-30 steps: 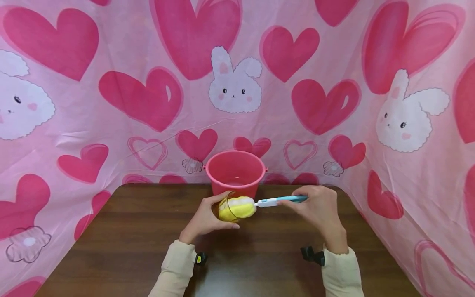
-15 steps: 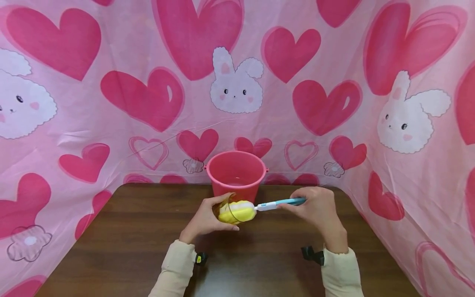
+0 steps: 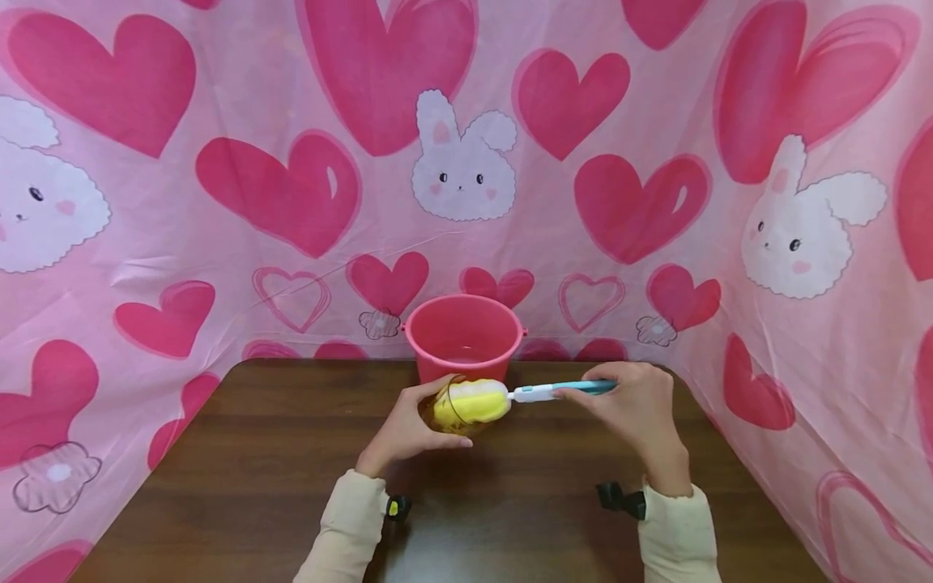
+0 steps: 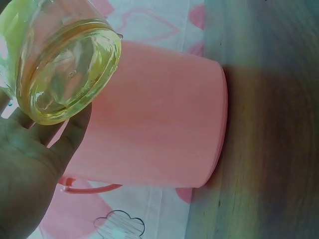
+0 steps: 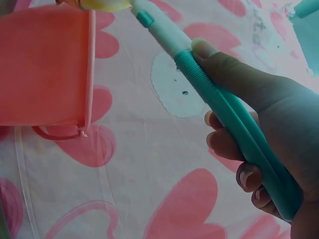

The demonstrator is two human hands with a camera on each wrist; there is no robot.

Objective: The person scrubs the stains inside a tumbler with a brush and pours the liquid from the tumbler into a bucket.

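My left hand (image 3: 404,429) grips a clear amber glass (image 4: 70,74), tipped on its side with its mouth to the right. In the left wrist view the thick round base of the glass faces the camera. A sponge cleaning brush, its yellow and white head (image 3: 477,401) partly inside the glass, extends to the right. My right hand (image 3: 634,405) holds the brush by its teal and white handle (image 5: 239,124), thumb along the top and fingers curled round below. Both things are held above the table, in front of the bucket. The tip of the sponge is blurred through the glass.
A pink bucket (image 3: 466,368) stands at the back of the dark wooden table (image 3: 291,461), just behind the glass. Its side handle (image 4: 92,189) hangs down. Pink fabric (image 3: 277,202) with hearts and rabbits hangs behind the table and along its sides.
The brush shifted slightly left into the glass, then my right hand drew it back to the right, so more sponge shows now. My left hand and the glass stay almost in place.
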